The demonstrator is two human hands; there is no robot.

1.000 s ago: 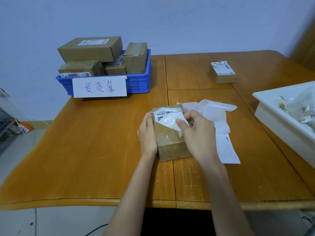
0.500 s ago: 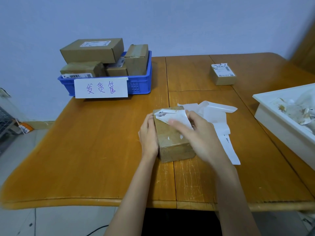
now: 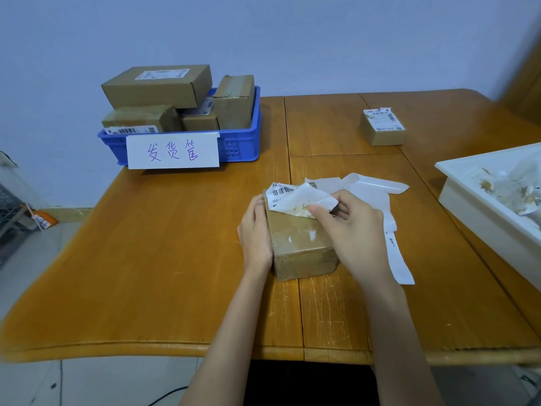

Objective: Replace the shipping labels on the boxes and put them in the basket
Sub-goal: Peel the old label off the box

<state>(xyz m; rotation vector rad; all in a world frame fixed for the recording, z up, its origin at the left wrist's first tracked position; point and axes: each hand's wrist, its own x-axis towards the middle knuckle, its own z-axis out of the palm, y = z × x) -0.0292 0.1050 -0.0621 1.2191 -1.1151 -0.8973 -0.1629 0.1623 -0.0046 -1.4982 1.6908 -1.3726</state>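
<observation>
A taped brown box [image 3: 301, 244] stands on the wooden table [image 3: 164, 259] in front of me. My left hand [image 3: 257, 232] presses against its left side. My right hand [image 3: 351, 230] pinches the old shipping label [image 3: 295, 197], which is peeled up and folded back toward the box's far edge, still stuck there. White label backing sheets [image 3: 380, 200] lie just right of the box. The blue basket [image 3: 237, 142] at the back left holds several boxes and carries a handwritten sign. Another small labelled box [image 3: 383, 127] sits at the back right.
A white tray [image 3: 468, 206] with torn label scraps stands at the right edge of the table. The wall runs close behind the basket. Floor and a cable show below the table's front edge.
My right hand has peeled the label further off the box top, lifting it up and back toward the far edge. The left hand has stayed on the box's side.
</observation>
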